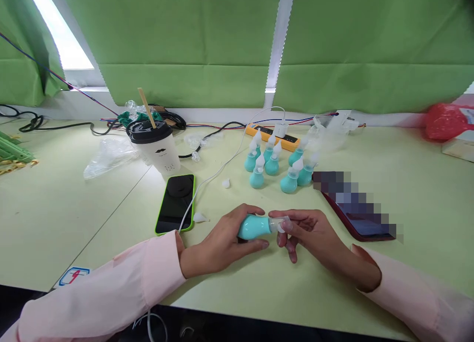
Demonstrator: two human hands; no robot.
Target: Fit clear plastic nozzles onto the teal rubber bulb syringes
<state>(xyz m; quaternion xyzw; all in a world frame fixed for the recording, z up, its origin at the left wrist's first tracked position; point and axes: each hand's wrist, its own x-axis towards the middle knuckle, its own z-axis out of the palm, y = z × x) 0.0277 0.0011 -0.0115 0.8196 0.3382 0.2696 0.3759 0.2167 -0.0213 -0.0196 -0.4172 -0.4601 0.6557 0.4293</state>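
Note:
My left hand [225, 238] is wrapped round the teal bulb of a nasal aspirator [255, 227], which lies sideways with its clear neck pointing right. At that clear neck, my right hand [307, 228] pinches a small white piece [282, 227] between thumb and fingers; fingertips partly hide it. Behind the hands stand several teal nasal aspirators [256, 178] with white pointed tips. A loose white tip [200, 217] lies beside the green-edged phone [175, 203]. Farther back is another small white piece [226, 183] on the table.
A paper cup [157, 151] with a black lid and stirrer stands back left. A white cable [218, 171] crosses the phone towards an orange power strip [272, 137]. To the right lies a dark red-edged phone [355, 208]. Plastic bags [111, 156] and a red bag [448, 122] are around.

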